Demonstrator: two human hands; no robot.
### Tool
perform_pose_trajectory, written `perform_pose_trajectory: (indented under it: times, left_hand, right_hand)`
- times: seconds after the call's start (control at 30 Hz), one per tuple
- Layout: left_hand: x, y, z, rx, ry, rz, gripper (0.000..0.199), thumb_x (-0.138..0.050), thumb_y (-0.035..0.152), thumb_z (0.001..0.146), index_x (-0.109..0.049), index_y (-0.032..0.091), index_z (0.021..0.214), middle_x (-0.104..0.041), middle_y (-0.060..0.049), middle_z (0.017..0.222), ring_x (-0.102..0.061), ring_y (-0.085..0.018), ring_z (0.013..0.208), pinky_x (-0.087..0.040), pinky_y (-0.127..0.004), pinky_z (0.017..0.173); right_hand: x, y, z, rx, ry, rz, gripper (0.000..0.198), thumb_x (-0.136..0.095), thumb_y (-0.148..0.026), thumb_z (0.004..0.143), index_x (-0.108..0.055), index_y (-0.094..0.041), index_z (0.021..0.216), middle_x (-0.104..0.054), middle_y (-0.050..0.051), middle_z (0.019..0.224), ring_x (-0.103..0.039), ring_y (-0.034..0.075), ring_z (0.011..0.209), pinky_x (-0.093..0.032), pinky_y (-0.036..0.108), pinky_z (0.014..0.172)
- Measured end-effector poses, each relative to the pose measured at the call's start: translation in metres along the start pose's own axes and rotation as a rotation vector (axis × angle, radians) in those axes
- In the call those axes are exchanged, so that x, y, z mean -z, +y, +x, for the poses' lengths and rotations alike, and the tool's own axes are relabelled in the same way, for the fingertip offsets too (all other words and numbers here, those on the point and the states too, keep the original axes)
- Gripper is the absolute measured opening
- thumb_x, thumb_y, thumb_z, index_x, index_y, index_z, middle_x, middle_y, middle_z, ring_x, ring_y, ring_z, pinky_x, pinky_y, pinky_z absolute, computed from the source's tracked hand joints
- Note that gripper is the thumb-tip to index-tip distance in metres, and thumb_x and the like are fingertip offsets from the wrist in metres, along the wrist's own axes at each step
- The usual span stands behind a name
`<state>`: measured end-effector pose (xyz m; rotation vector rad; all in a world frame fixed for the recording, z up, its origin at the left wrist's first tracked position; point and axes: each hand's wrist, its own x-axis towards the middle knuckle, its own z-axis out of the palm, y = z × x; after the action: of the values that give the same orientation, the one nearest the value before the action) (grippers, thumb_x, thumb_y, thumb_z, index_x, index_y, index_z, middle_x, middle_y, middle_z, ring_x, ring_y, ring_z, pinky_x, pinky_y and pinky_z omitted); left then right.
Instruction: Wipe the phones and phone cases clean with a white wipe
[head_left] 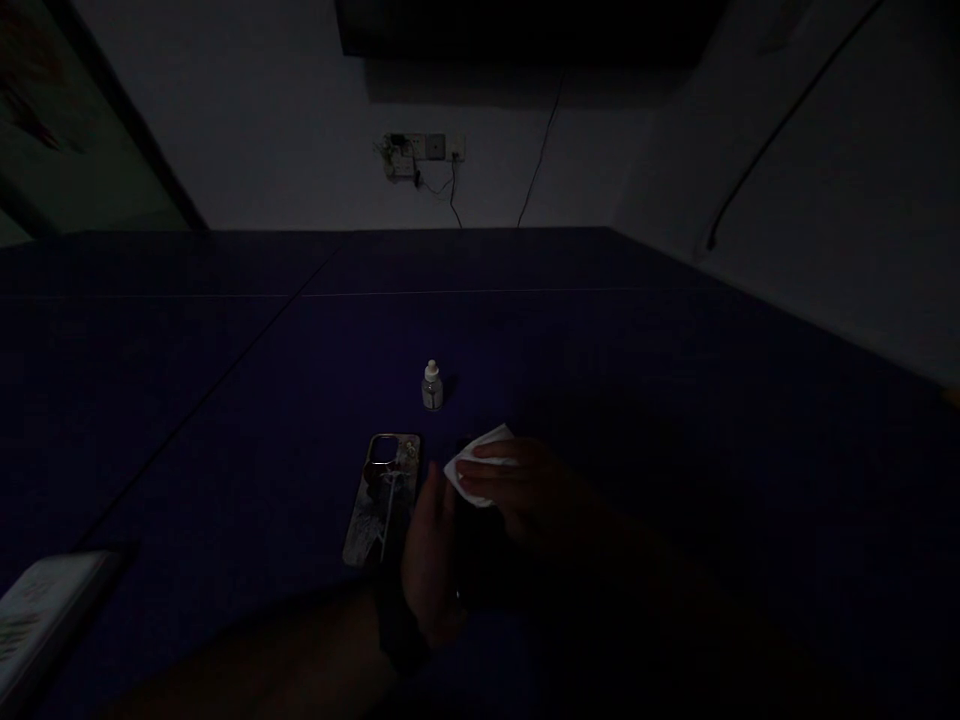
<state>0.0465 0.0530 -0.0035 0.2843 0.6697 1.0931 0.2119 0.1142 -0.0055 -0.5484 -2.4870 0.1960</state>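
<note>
In very dim light, my left hand (pixel 431 568) is closed along the left side of a dark, flat, phone-like object (pixel 484 560), whose outline is mostly lost in shadow. My right hand (pixel 529 480) presses a folded white tissue (pixel 491 438) over the upper part of that object, fingers bent across it. Just left of my left hand lies a patterned phone case (pixel 379 505) with a camera cutout at its top. Beyond both hands a small dropper bottle (pixel 432 392) with a white cap stands upright.
A book-like white item (pixel 45 610) lies at the lower left of the dark blue table (pixel 247 420). At the back wall are sockets with plugs and cables (pixel 427 148), below a dark screen (pixel 525 30). A black cable (pixel 787 130) hangs at the right.
</note>
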Motion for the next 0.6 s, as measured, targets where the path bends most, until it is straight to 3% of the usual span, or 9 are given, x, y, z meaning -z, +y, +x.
perform_pose_trajectory:
  times: [0.17, 0.33, 0.4, 0.47, 0.6]
  left_hand:
    - [-0.001, 0.001, -0.004, 0.018, -0.04, 0.067, 0.069, -0.038, 0.067, 0.098, -0.047, 0.025, 0.153, -0.071, -0.011, 0.128, -0.063, -0.031, 0.124, -0.047, -0.048, 0.106]
    - [-0.002, 0.002, -0.003, -0.006, -0.022, 0.098, 0.072, -0.035, 0.069, 0.098, -0.053, 0.02, 0.147, -0.071, -0.013, 0.124, -0.065, -0.032, 0.12, -0.05, -0.048, 0.102]
    - [-0.003, 0.003, -0.002, -0.008, -0.02, 0.088, 0.072, -0.032, 0.07, 0.098, -0.053, 0.021, 0.147, -0.071, -0.013, 0.122, -0.066, -0.032, 0.116, -0.051, -0.048, 0.1]
    - [-0.005, 0.005, -0.003, 0.001, -0.015, 0.075, 0.07, -0.032, 0.07, 0.098, -0.051, 0.024, 0.148, -0.071, -0.012, 0.121, -0.068, -0.031, 0.111, -0.052, -0.048, 0.097]
    - [-0.005, 0.008, -0.006, 0.017, -0.015, 0.04, 0.068, -0.036, 0.071, 0.097, -0.047, 0.028, 0.149, -0.072, -0.01, 0.12, -0.071, -0.029, 0.104, -0.053, -0.046, 0.094]
  right_hand:
    - [0.006, 0.003, 0.001, -0.113, 0.129, -0.042, 0.059, -0.046, -0.01, 0.095, -0.051, -0.027, 0.151, -0.068, 0.007, 0.141, -0.063, 0.024, 0.13, -0.052, 0.047, 0.107]
    - [-0.004, -0.004, 0.008, 0.011, -0.016, 0.004, 0.054, -0.046, -0.01, 0.092, -0.061, -0.023, 0.142, -0.069, 0.006, 0.139, -0.061, 0.024, 0.131, -0.052, 0.044, 0.107]
    - [0.0, -0.002, 0.002, -0.003, 0.018, 0.063, 0.05, -0.046, -0.011, 0.093, -0.065, -0.027, 0.136, -0.073, 0.004, 0.133, -0.063, 0.023, 0.128, -0.053, 0.044, 0.107]
    - [0.009, 0.002, -0.006, -0.136, 0.131, 0.11, 0.043, -0.046, -0.015, 0.096, -0.069, -0.029, 0.129, -0.075, 0.004, 0.127, -0.067, 0.022, 0.122, -0.055, 0.043, 0.103]
    - [0.026, 0.01, -0.016, -0.606, 0.482, 0.155, 0.036, -0.043, -0.025, 0.102, -0.077, -0.026, 0.112, -0.078, 0.006, 0.116, -0.073, 0.024, 0.107, -0.06, 0.04, 0.093]
